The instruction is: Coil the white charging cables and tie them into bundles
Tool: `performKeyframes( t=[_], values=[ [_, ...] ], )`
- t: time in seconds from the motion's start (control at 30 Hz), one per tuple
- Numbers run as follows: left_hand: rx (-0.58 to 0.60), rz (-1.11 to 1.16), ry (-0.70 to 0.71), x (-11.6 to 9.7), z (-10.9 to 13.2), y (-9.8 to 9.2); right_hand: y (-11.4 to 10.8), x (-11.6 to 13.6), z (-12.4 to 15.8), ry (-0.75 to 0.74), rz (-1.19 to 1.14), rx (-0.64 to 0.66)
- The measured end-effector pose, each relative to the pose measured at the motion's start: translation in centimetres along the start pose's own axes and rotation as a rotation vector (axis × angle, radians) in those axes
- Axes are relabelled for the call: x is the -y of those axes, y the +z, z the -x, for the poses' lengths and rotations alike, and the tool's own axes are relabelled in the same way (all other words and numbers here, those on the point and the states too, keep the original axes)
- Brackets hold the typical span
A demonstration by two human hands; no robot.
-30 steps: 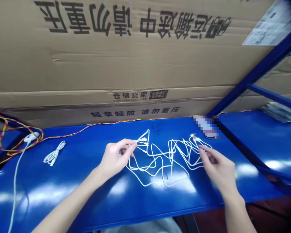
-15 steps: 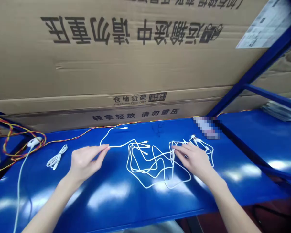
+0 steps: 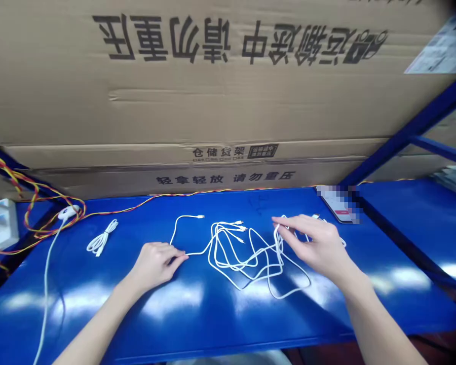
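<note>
Item: white cables [image 3: 247, 258], one tangled bunch on a blue shelf [image 3: 213, 314], lying between your hands. Your left hand [image 3: 155, 264]: at the bunch's left, fingertips at one cable. Your right hand [image 3: 319, 244]: raised over its right side. Hands apart; whether either grips, you cannot tell. Also shelved: coiled cable [image 3: 102, 238], phone [image 3: 336, 208], partly blurred.

Phone [image 3: 336, 207] mostly pixelated, cable [image 3: 247, 258] partly hidden by R hand [image 3: 317, 243]
</note>
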State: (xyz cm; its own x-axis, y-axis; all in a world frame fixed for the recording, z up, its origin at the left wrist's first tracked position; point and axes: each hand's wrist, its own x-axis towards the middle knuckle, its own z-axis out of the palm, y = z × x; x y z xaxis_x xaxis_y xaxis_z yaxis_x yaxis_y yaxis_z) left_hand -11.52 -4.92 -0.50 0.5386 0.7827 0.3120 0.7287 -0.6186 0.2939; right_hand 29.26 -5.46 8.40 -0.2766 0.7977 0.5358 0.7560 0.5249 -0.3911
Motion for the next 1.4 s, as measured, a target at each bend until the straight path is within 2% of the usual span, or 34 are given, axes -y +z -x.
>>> performKeyframes(
  t=[0.07, 0.13, 0.2, 0.27, 0.33, 0.43, 0.47, 0.6, 0.67, 0.73, 0.83, 0.93, 1.03, 1.13, 1.23, 1.33, 1.4],
  values=[
    [0.017, 0.033, -0.046, 0.3, 0.4, -0.5, -0.3, 0.7, -0.9, -0.027, 0.042, 0.098],
    [0.014, 0.062, -0.082, 0.5, 0.8, -1.0, -0.5, 0.5, -1.0, -0.035, 0.107, 0.254],
    [-0.023, 0.113, -0.094, 0.2, 0.8, -1.5, -0.5, -0.3, -0.5, -0.023, 0.140, 0.379],
    [-0.088, 0.173, -0.102, -0.7, 0.1, -1.8, -0.2, -1.3, 0.3, -0.006, 0.107, 0.427],
    [-0.152, 0.198, -0.118, -1.9, -1.4, -2.0, 0.5, -2.1, 1.1, 0.016, 0.040, 0.395],
    [-0.161, 0.133, -0.115, -4.2, -4.7, -1.6, 1.5, -2.4, 2.1, 0.046, -0.058, 0.222],
    [-0.131, 0.105, -0.075, -5.0, -5.9, -1.3, 1.8, -2.4, 2.4, 0.046, -0.082, 0.160],
    [0.118, 0.046, 0.269, -8.1, -9.9, 0.8, 2.0, -2.1, 3.7, -0.009, -0.136, 0.014],
    [0.191, 0.041, 0.354, -9.3, -11.0, 2.2, 1.8, -1.9, 4.6, -0.027, -0.145, 0.002],
    [0.247, 0.059, 0.364, -10.1, -11.6, 3.4, 1.9, -1.8, 5.6, -0.022, -0.155, 0.023],
    [0.313, 0.154, 0.280, -10.7, -12.0, 4.4, 2.5, -1.7, 7.1, 0.022, -0.170, 0.101],
    [0.292, 0.258, 0.162, -10.9, -12.1, 3.8, 3.4, -2.0, 8.1, 0.051, -0.142, 0.165],
    [0.216, 0.306, 0.135, -10.7, -11.8, 1.9, 4.0, -2.6, 8.6, 0.027, -0.093, 0.164],
    [0.178, 0.311, 0.114, -9.4, -10.7, -0.4, 4.3, -3.2, 8.9, 0.033, -0.075, 0.165],
    [0.087, 0.272, 0.103, -6.9, -9.3, -2.6, 4.1, -3.7, 9.1, 0.011, 0.014, 0.151],
    [-0.088, 0.202, 0.121, -3.7, -7.6, -4.5, 3.7, -3.9, 9.3, -0.018, 0.133, 0.085],
    [-0.116, 0.177, 0.138, -1.4, -6.4, -5.7, 3.6, -3.9, 9.4, -0.004, 0.172, 0.038]
  ],
)
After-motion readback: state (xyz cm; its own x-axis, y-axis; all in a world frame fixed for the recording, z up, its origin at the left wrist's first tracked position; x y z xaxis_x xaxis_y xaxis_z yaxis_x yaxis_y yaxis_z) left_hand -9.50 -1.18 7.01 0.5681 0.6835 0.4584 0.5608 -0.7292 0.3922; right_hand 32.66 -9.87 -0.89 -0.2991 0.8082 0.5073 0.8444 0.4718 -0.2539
